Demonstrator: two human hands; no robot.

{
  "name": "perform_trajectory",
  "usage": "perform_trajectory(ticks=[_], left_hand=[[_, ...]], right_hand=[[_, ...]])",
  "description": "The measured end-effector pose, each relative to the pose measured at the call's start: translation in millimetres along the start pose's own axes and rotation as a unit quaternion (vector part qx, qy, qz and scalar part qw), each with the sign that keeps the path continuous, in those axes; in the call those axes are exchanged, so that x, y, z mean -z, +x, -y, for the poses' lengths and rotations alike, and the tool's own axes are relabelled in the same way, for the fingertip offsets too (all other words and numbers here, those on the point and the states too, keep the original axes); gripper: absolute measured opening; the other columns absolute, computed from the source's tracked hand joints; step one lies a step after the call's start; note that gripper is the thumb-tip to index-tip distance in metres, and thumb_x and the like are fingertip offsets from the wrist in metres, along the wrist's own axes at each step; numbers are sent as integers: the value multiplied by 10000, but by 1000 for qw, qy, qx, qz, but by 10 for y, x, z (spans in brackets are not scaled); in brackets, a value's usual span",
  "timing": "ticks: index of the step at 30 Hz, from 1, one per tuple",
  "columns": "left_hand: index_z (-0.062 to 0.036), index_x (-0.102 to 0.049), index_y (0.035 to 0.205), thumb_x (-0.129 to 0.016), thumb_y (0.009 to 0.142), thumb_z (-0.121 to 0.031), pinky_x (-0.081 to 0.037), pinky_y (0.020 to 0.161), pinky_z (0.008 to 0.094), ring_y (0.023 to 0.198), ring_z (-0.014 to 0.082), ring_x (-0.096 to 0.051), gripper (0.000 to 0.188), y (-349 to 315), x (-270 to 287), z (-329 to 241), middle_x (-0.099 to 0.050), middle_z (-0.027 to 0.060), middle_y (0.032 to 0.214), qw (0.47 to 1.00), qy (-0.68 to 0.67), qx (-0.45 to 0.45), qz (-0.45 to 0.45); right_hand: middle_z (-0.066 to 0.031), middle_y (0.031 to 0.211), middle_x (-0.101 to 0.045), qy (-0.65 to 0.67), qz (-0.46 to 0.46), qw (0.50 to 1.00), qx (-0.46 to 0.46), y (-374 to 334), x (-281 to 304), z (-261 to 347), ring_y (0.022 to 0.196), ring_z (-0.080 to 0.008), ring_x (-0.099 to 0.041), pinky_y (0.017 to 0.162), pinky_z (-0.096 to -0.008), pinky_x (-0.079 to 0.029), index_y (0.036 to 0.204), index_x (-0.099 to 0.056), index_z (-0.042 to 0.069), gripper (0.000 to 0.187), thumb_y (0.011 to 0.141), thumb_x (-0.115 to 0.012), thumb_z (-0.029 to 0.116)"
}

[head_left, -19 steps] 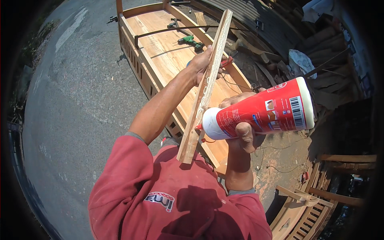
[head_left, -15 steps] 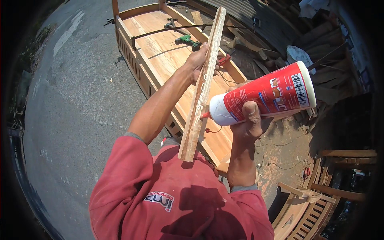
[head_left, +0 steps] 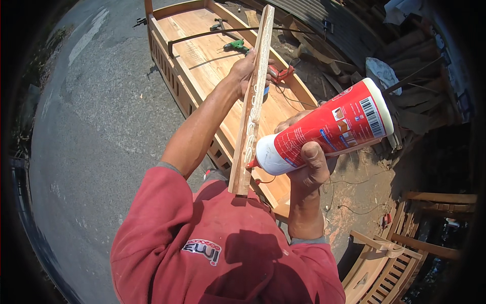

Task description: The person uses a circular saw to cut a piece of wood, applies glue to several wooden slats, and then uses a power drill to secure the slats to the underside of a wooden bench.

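My left hand point(head_left: 243, 73) is closed around the upper half of a long wooden strip point(head_left: 251, 114), which slants toward my chest. Squiggles of whitish glue run along the face of the strip. In my right hand point(head_left: 313, 164) lies a large red and white glue bottle point(head_left: 331, 126), tipped sideways with its fingers and thumb wrapped round it. Its red nozzle point(head_left: 252, 164) touches or almost touches the strip near the lower end. Part of my left fingers is hidden behind the wood.
Beneath my hands stands a long wooden frame with a flat panel point(head_left: 202, 76). On it lie a green drill point(head_left: 236, 46), a hammer point(head_left: 220, 25) and a red power tool point(head_left: 281, 73) with a cable. Scrap wood point(head_left: 415, 76) is piled at right; slatted furniture point(head_left: 387, 278) stands lower right.
The bottle has moved down and slightly left, its nozzle now closer to the strip's lower end. Fresh glue loops trail behind it. The strip has shifted a little left.
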State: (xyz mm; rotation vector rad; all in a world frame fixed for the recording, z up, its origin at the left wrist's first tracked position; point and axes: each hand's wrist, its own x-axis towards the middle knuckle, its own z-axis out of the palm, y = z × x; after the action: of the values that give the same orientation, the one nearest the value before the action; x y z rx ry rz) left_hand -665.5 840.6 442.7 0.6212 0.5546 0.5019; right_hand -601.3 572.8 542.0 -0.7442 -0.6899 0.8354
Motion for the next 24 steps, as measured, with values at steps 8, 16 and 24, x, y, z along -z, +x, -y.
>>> perform_trajectory(ticks=[8,16,24], left_hand=[[18,-529,1256,-206,1084,-625,-591,530,372,607,188,-591,740,60,236,-32,-598,120,879,999,-49,-9,-3],[6,-545,1258,-204,1083,-632,-581,552,393,618,216,-584,744,33,249,-41,-538,81,787,998,-37,-26,-39],[40,-505,1356,-191,1086,-633,-544,577,364,649,198,-523,790,47,320,-33,-449,62,783,996,-30,-37,-70]], right_hand=[[-156,973,-640,1,18,999,-35,-107,-38,33,852,-272,-692,789,-420,-602,1422,-434,12,748,825,-806,265],[-166,1011,-650,-6,22,999,-25,-46,21,94,886,-277,-702,787,-421,-611,1417,-438,-4,752,833,-808,293],[-159,1008,-650,0,-10,999,-31,-90,128,81,874,-280,-703,793,-418,-605,1432,-426,0,757,825,-803,251]])
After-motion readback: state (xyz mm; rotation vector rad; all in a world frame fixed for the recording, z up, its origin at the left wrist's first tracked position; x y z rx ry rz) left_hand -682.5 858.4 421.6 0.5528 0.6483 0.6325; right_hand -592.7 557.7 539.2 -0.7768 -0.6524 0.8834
